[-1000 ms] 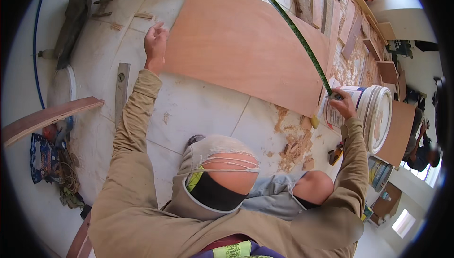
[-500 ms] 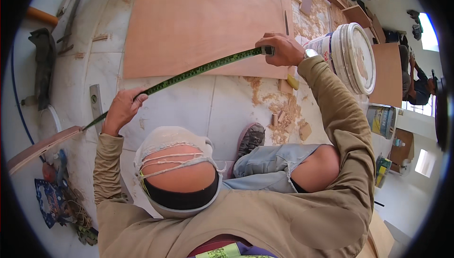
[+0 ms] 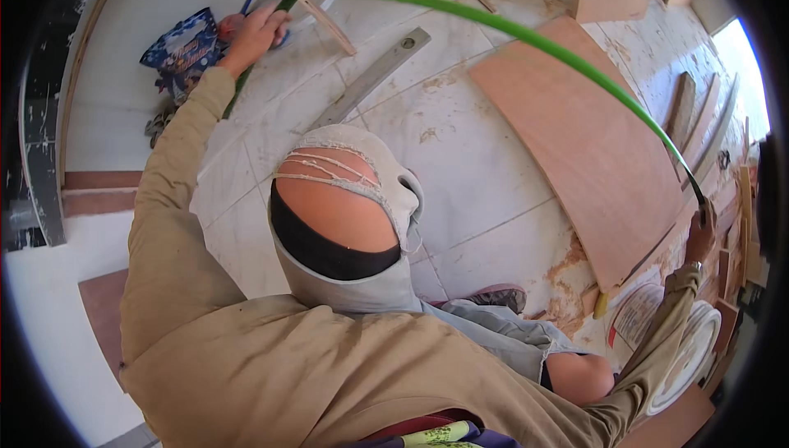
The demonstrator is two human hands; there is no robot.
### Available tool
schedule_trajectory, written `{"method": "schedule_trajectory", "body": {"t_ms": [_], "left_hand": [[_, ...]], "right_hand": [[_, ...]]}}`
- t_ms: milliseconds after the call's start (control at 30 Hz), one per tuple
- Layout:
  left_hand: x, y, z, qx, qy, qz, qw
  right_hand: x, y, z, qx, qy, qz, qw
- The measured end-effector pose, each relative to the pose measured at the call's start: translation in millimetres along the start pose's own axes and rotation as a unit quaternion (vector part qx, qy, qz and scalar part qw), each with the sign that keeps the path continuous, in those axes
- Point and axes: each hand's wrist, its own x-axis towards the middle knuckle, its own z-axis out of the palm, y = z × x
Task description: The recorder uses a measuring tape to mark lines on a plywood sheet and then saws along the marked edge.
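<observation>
Green tape blade (image 3: 526, 34) arches across the top of the frame, upper left to right edge, above the plywood sheet (image 3: 575, 160). Left hand (image 3: 255, 35), upper left: fingers curled on the blade. Right hand (image 3: 701, 238), right edge: closed around the tape's other end; case too dim to make out. Judged light, springy, liable to kink; best held by its flat faces, clear of thin edges.
</observation>
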Motion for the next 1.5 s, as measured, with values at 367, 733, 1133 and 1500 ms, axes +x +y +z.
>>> {"method": "schedule_trajectory", "body": {"t_ms": [367,733,1133,1500], "left_hand": [[120,86,100,0.068,0.126,0.076,0.987],[105,8,99,0.148,0.309,0.076,0.937],[88,-37,95,0.283,0.239,-0.008,0.929],[76,-31,106,0.277,0.321,-0.020,0.905]], "right_hand": [[0,-130,12,0.150,-0.018,-0.124,0.981],[7,-219,-6,0.226,-0.055,-0.153,0.960],[30,-266,-13,0.245,-0.040,-0.223,0.943],[35,-291,-19,0.261,-0.037,-0.233,0.936]]}}
